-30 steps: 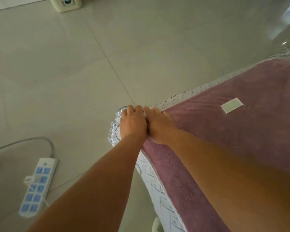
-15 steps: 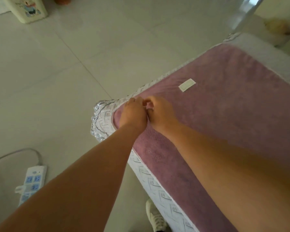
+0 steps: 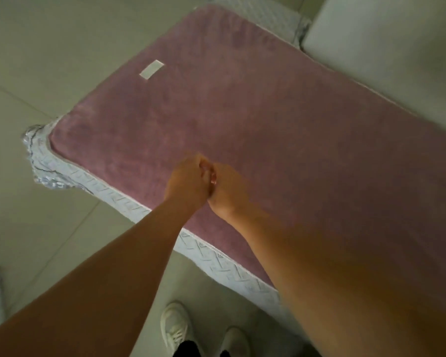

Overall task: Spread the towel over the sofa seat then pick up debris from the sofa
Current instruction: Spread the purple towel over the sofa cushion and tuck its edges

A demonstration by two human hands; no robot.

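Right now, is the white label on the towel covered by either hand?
No, the white label lies bare on the towel, well away from both hands.

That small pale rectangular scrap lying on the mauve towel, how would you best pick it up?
Pinch the small pale rectangular scrap by one short end, coming from above. It lies flat on the mauve towel, so there is no raised part to grip; fingertips would likely need to catch an edge and lift it.

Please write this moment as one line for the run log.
stage: towel spread on sofa | left hand, right hand: together over towel, grip unclear | label: on towel
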